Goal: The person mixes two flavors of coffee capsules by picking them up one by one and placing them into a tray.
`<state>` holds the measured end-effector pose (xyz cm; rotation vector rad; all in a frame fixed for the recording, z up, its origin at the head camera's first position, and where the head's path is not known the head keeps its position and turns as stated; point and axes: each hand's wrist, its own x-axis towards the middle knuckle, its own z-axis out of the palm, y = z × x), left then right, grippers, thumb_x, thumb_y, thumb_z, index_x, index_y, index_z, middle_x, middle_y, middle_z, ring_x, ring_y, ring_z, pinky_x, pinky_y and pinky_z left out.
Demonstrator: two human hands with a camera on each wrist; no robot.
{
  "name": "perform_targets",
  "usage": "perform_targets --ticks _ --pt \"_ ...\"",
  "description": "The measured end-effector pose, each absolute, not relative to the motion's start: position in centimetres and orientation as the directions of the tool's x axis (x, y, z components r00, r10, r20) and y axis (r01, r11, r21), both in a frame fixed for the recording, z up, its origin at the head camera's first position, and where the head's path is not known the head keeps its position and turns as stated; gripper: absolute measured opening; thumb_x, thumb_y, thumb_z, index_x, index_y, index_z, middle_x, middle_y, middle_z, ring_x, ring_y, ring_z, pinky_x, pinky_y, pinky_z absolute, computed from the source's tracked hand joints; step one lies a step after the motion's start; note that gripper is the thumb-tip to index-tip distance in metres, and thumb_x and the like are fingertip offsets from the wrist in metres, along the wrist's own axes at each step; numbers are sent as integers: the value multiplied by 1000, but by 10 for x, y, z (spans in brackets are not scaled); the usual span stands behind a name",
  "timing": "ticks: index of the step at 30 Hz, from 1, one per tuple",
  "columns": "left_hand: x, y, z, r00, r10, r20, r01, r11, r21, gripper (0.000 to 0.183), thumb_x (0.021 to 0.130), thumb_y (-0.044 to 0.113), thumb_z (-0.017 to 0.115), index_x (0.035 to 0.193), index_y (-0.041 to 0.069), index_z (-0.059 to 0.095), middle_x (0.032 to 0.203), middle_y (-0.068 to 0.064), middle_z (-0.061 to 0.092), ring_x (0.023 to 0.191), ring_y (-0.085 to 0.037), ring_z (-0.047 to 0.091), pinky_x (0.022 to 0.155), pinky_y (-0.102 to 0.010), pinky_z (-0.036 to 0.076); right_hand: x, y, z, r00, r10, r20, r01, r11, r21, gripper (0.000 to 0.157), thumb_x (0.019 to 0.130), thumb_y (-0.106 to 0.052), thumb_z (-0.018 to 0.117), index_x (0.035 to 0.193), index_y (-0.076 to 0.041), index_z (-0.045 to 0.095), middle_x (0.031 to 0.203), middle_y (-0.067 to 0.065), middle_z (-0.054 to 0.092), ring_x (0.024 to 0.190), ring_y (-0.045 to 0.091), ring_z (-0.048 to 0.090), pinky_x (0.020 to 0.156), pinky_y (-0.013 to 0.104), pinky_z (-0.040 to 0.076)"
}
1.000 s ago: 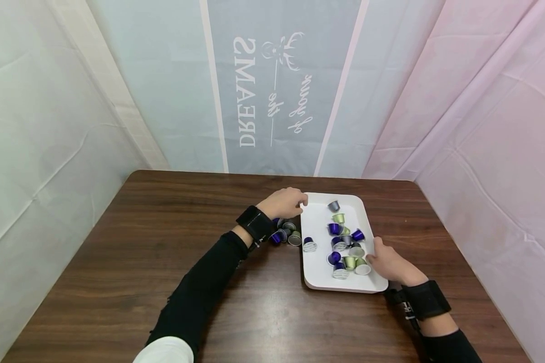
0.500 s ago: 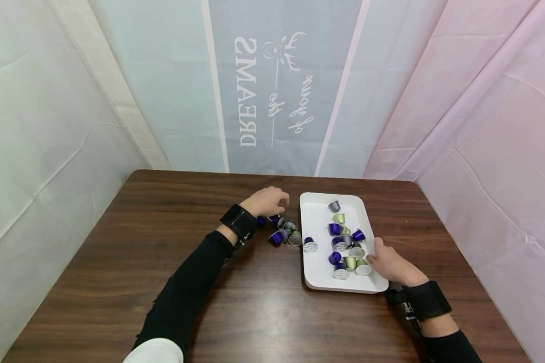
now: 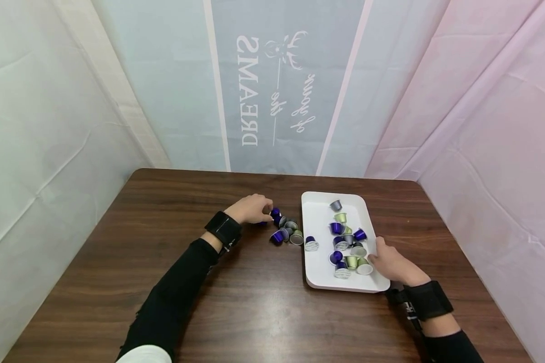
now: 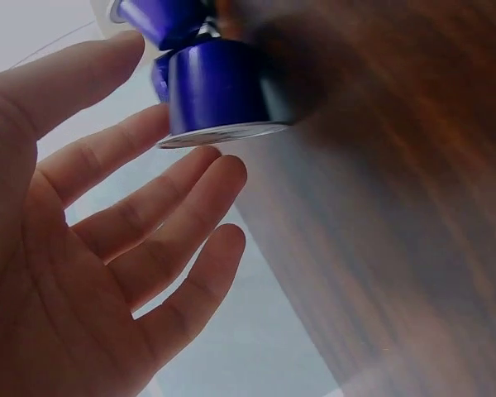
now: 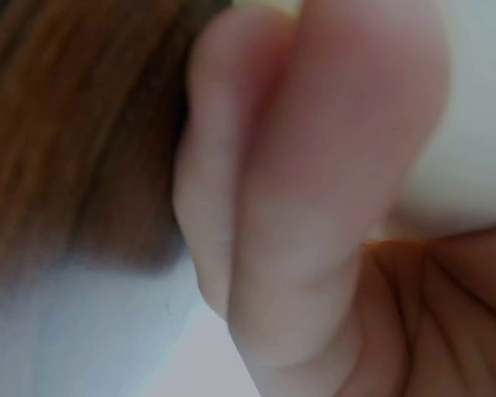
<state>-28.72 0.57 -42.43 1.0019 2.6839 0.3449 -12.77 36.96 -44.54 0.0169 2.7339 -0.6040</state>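
Note:
My left hand [image 3: 251, 208] reaches to a small pile of coffee capsules on the table, left of the white tray [image 3: 318, 282]. In the left wrist view its fingers are spread and gently bent, thumb apart, fingertips right at a dark blue capsule [image 4: 219, 91] with a silver rim. Another blue capsule [image 4: 165, 18] is just beyond. The pile also has a greenish capsule [image 3: 296, 238] and several grey ones. At the tray's right side, my right hand [image 3: 395, 263] grips the rim, thumb over it. Inside the tray lie several blue, green and grey capsules, among them a blue capsule [image 3: 336, 228].
The brown wooden table [image 3: 209, 312] carries the tray right of centre. A pale printed curtain [image 3: 272, 101] hangs behind its far edge, with white cloth [image 3: 63, 126] on the left and pinkish cloth [image 3: 499, 151] on the right.
My left hand has moved left from the tray's upper left edge, then slightly down to the pile's left side. My right hand keeps its grip on the tray.

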Motion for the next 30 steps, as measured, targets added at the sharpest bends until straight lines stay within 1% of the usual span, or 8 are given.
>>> perform_targets --ticks 5,9,12,17,22,27,30 --pt "-285 2 -432 -761 630 -156 578 767 279 34 88 37 66 114 14 63 104 -3 57 89 -15 53 75 -32 45 -128 371 -448 -946 -67 -317 72 910 -408 51 96 -11 47 125 22 20 119 47 40 105 40 52 79 48 45" --pt "-284 1 -437 -777 610 -157 553 780 291 39 87 39 67 117 14 63 109 -3 58 95 -16 54 80 -34 46 -127 372 -447 -945 -62 -322 77 912 -403 50 96 -10 46 125 22 20 118 47 41 104 40 53 78 48 45" --pt "-284 1 -439 -782 606 -149 548 781 300 41 86 39 69 117 13 63 111 -4 58 96 -18 54 81 -36 46 -128 372 -446 -944 -58 -326 81 914 -398 50 97 -11 46 124 21 21 119 46 40 104 40 52 79 49 45" --pt "-283 -1 -442 -787 597 -155 547 792 273 39 86 38 69 116 13 63 108 -4 58 92 -17 53 80 -34 46 -129 370 -446 -942 -56 -332 84 916 -392 51 97 -11 46 126 22 20 121 46 39 107 41 51 82 50 44" --pt "-282 -7 -441 -784 602 -152 549 787 281 35 87 32 69 115 12 63 107 -6 57 90 -17 52 79 -34 45 -129 371 -445 -940 -60 -336 84 914 -397 53 97 -12 45 127 22 18 122 47 37 109 43 49 82 51 44" --pt "-284 -14 -439 -780 608 -150 554 782 286 29 88 23 67 114 10 62 110 -8 59 92 -18 54 81 -35 46 -130 372 -445 -940 -61 -337 87 909 -407 54 97 -12 45 128 22 17 124 48 35 111 45 48 83 52 43" --pt "-285 -20 -437 -778 609 -154 556 781 284 26 89 18 65 114 10 63 110 -7 61 90 -18 55 79 -35 47 -129 372 -446 -936 -61 -345 92 907 -410 54 97 -12 45 128 22 17 125 48 35 111 44 48 83 51 43"
